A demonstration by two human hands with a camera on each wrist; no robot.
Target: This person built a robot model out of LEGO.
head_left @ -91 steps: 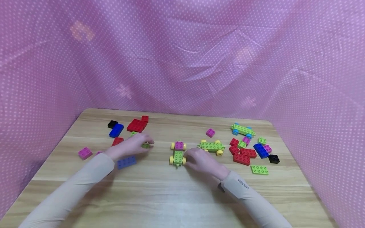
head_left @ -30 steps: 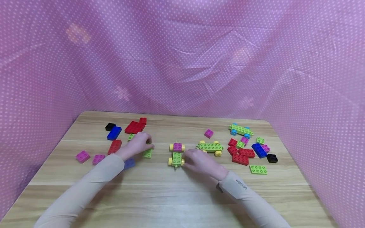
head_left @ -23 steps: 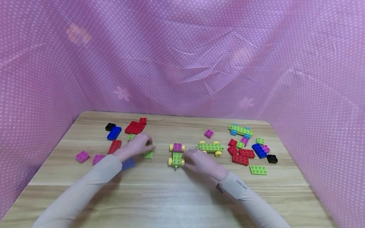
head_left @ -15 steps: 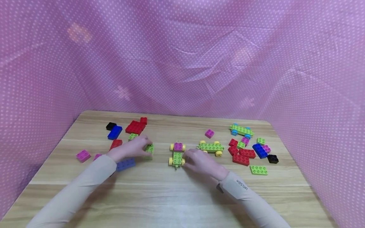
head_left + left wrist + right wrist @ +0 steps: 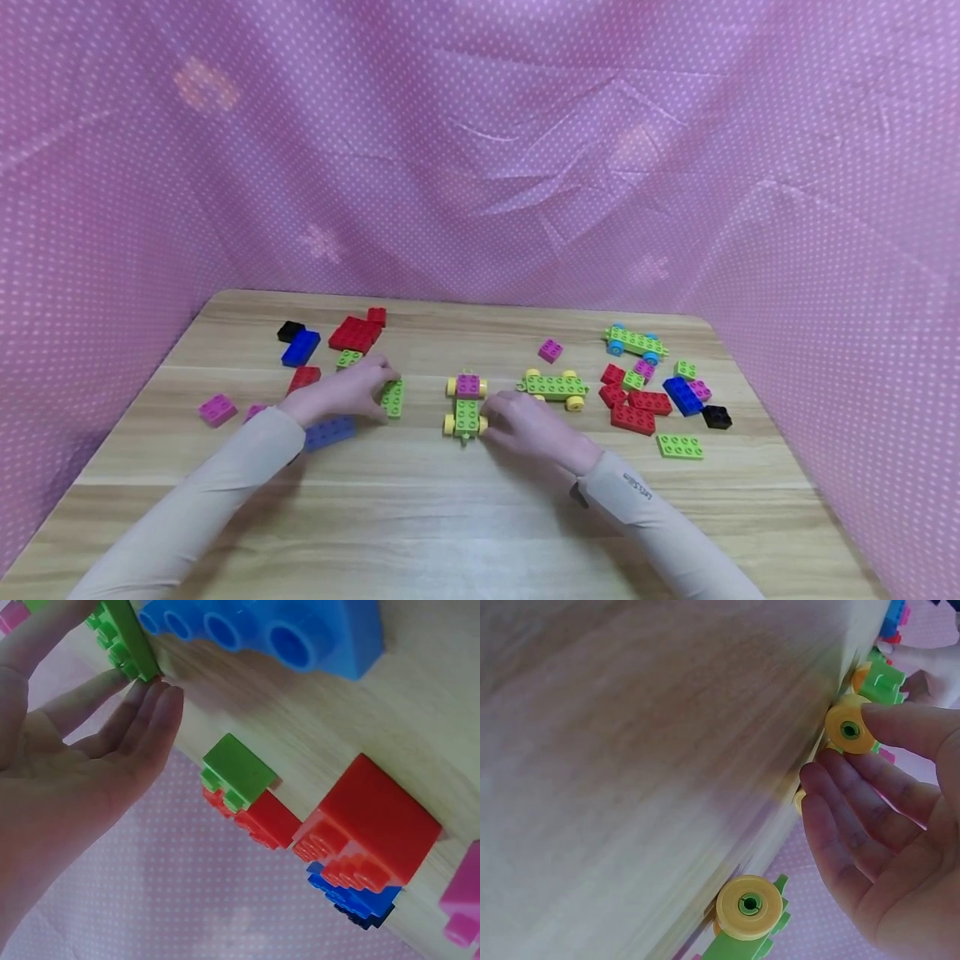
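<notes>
Your left hand point(image 5: 341, 392) lies on the tabletop point(image 5: 420, 517) left of centre, its fingers point(image 5: 154, 712) lightly curled and pinching a green plate point(image 5: 392, 397) by its edge. In the left wrist view, the fingertips and thumb close on that plate's rim, and the plate stands tilted above the wood. A blue brick point(image 5: 330, 432) lies just beside your left wrist, on the near side. A small green brick point(image 5: 348, 358) and a red brick point(image 5: 303, 378) lie just beyond your knuckles.

Your right hand point(image 5: 528, 425) rests at the centre of the tabletop, against the right side of a small green cart point(image 5: 466, 410) that has yellow wheels and a magenta brick point(image 5: 468, 384) on its far end. In the right wrist view, the fingers are loosely spread; the thumb tip and one finger touch a yellow wheel point(image 5: 850, 730) of the cart. The cart stands on the tabletop between your two hands, apart from the green plate.

A second cart with yellow wheels point(image 5: 555, 387) stands just beyond your right hand. A third cart, with blue wheels point(image 5: 636, 341), stands at the far right. Loose red, blue, green, magenta and black bricks lie in groups at the far left and at the right.
</notes>
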